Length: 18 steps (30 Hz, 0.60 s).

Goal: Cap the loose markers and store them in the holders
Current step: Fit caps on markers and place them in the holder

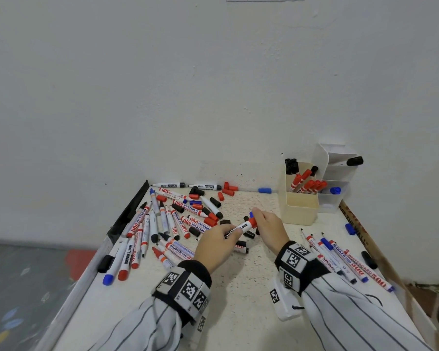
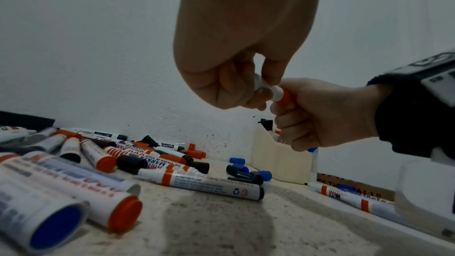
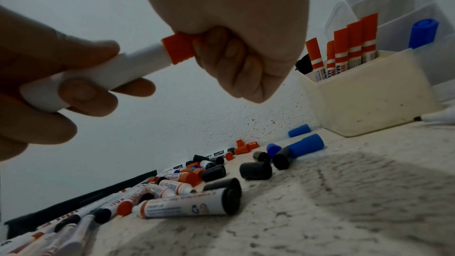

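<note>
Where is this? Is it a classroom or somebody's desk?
Probably a plain work desk pushed against a bare white wall; I can't tell the room. Whiteboard markers and loose caps lie scattered on the speckled tabletop, with a cream holder for storing them.

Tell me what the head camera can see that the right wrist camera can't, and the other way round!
Only the head view shows both striped sleeves, the wrist bands and the markers lying right of the hands. Only the right wrist view shows the right hand's curled fingers from below, wrapped round the red cap. Both show the left hand holding the white marker barrel, the cream holder of red markers, and loose caps on the table.
</note>
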Motion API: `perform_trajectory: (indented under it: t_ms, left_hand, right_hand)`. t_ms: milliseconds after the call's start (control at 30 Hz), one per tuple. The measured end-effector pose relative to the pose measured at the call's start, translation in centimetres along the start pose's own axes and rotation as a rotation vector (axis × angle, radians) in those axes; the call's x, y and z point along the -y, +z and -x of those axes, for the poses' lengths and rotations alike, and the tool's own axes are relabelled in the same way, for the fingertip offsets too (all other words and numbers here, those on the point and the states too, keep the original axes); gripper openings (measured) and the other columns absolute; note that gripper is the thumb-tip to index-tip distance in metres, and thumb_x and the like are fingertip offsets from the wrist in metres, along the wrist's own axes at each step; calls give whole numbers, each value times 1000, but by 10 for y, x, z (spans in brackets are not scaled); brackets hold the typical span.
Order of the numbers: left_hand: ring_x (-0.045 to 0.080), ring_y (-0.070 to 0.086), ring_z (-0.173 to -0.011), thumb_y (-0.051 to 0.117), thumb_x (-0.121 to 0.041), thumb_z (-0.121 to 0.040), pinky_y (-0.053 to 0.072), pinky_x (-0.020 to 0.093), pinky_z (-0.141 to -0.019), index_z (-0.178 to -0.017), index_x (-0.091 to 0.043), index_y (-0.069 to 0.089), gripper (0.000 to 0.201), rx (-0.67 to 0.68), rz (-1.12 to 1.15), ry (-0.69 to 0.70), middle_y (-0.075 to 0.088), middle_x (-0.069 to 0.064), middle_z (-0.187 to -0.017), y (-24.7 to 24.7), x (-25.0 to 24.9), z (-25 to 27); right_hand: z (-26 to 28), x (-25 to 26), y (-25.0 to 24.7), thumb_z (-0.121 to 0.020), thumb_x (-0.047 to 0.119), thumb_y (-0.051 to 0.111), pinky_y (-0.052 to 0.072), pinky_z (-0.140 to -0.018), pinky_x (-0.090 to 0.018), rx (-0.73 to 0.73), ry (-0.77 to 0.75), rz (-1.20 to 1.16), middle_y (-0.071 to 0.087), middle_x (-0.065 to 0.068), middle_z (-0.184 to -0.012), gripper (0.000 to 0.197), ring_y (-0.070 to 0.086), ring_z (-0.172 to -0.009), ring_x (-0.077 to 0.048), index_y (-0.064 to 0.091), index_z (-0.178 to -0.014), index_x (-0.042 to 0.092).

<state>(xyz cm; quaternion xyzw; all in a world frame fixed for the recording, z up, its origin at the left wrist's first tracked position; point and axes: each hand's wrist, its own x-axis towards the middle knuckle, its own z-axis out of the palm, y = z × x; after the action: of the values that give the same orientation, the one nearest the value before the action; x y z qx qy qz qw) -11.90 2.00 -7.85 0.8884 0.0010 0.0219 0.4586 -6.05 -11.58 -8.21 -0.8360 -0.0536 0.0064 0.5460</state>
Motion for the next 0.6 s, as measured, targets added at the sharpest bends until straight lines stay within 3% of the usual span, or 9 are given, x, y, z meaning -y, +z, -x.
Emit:
perform_trajectory:
  t_ms: [167,300,367,500,600]
  left_hand:
    - [6,37,-49,45,-36,-96,31,15,-47,-96,-13,68,32,88,186,-128,46,-5,-62,-10,-17,0]
    - [9,47,-59,48,-41,-94,36,23,-53,-107,-24,67,29,-119,-256,63,57,-6,-67,-10,-27,6]
    - [8,47,-58,46,-43,-94,35,22,-50,-105,-28,65,26,-159,-315,109,58,-7,-67,-7,-30,9]
    - [7,42,-56,48,-36,-95,35,23,-57,-88,-18,67,27,-51,51,55,46,-9,-60,-5,-31,8]
    - [7,39,-54,48,-34,-95,31,21,-55,-87,-13,68,30,20,236,-23,42,-7,-57,-7,-39,11]
  right_hand:
    - [5,4,0,-97,21,39,27,-51,-22,-33,-38,-149,32,1,-57,35,30,-52,-10,41,-63,15]
    - [6,11,-3,-95,18,37,22,-47,-25,-43,18,-183,28,6,-48,38,26,-48,-12,36,-57,17]
    - [6,17,-6,-93,17,37,22,-46,-26,-39,16,-176,29,6,-46,38,26,-47,-13,36,-55,17]
    - [10,25,-12,-94,13,39,25,-47,-24,-61,-86,-172,31,3,-51,39,29,-48,-12,36,-56,17]
    - [12,27,-15,-96,13,38,29,-46,-19,-56,-121,-217,33,2,-55,37,32,-49,-8,39,-60,16]
